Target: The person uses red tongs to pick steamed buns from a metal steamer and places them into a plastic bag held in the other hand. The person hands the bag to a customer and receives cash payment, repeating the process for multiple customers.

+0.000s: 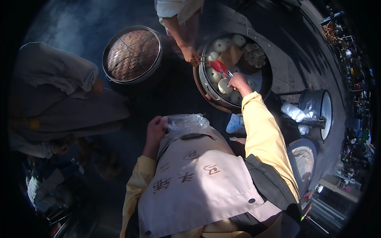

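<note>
My left hand [156, 128] grips the edge of a clear plastic bag [189, 122] in front of my apron. In my right hand [239, 82] is a pair of tongs with red tips [219, 67], reaching over a round steamer [204, 79]. Whether anything sits between the tips cannot be told. White steamed buns [224, 86] line the steamer's near and left side. Brown cake-like pieces [232, 56] lie in the middle, beside a cluster of small pale dumpling-like items [254, 56]. From the far side, another person's hand [191, 55] holds thin sticks, possibly chopsticks, close to the tong tips.
A second steamer with a woven bamboo lid [134, 55] stands to the left, with steam behind it. A person in a pale sleeve [56, 70] is at far left. On the right are a metal pot [326, 114], plastic bags [293, 112] and a round pale-lined container [301, 162].
</note>
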